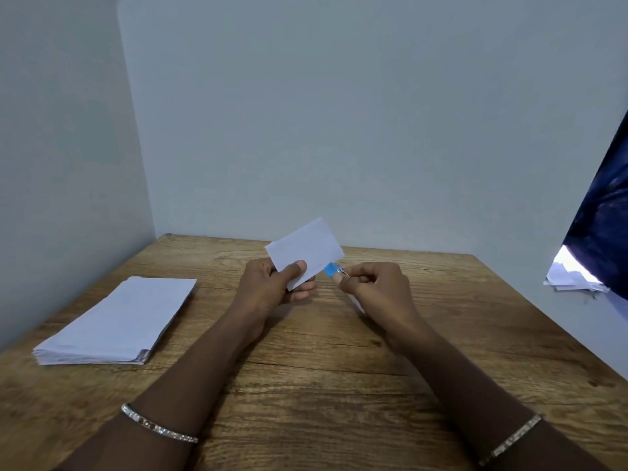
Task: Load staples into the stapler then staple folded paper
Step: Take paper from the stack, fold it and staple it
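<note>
A small folded white paper (pixel 307 249) is held up above the wooden table (pixel 339 368); my left hand (pixel 272 283) pinches its lower left part between thumb and fingers. My right hand (pixel 377 283) grips a small blue stapler (pixel 331 269), whose blue and metal nose sticks out from my fingers and meets the paper's lower right edge. Most of the stapler is hidden inside my fist. A sliver of white shows under my right hand.
A stack of white paper (pixel 119 321) lies on the table's left side. Pale walls close in behind and to the left. Past the table's right edge hang a dark blue cloth (pixel 601 215) and some loose papers (pixel 571 277).
</note>
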Available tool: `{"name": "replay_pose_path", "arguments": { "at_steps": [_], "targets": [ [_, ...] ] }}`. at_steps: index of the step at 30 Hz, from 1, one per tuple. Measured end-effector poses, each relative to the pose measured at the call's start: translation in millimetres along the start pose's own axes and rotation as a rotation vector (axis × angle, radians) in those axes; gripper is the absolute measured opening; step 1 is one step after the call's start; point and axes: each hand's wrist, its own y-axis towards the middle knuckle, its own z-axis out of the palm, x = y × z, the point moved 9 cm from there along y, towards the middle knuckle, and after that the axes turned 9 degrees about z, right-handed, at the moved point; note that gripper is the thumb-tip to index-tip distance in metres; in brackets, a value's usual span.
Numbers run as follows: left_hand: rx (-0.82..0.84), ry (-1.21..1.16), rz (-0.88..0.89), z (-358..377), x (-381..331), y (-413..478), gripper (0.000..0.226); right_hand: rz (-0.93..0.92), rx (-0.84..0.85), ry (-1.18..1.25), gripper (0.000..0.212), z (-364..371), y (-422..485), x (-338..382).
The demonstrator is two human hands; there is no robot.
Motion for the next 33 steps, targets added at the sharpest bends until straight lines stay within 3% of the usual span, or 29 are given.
{"name": "replay_pose_path", "arguments": {
  "at_steps": [3, 7, 15, 17, 19, 22, 25, 33],
  "targets": [
    [-0.048, 0.011, -0.001, -7.0, 1.0, 1.6, 0.024, -0.129, -0.102, -0.283, 0.022, -4.2, -5.7, 12.1],
    [-0.06, 0.016, -0.017, -8.2, 2.5, 1.8, 0.02, -0.158, -0.08, -0.542, 0.027, 5.2, -8.1, 13.4],
    [0.011, 0.02, -0.031, 0.9, 1.5, -1.3, 0.018, -0.181, -0.07, -0.734, 0.047, 12.9, -7.5, 8.8],
    [0.029, 0.006, -0.023, 3.6, -0.8, -2.6, 0.019, -0.232, -0.097, -0.643, 0.052, 10.5, -9.8, 16.0],
    [0.062, -0.009, -0.019, 6.8, -2.6, -4.2, 0.021, -0.238, -0.071, -0.393, 0.046, 6.6, -11.1, 23.1],
    [0.06, -0.051, -0.035, 7.8, -4.1, -5.5, 0.025, -0.15, 0.075, 0.037, 0.028, 8.3, -10.1, 23.0],
    [0.074, -0.061, -0.047, 11.8, -4.5, -6.5, 0.025, -0.025, 0.174, 0.287, 0.024, 9.7, -7.4, 14.8],
    [0.13, -0.069, -0.065, 19.4, -2.7, -9.5, 0.031, -0.043, 0.174, 0.338, 0.016, 7.0, -7.3, 15.2]
  ]
}}
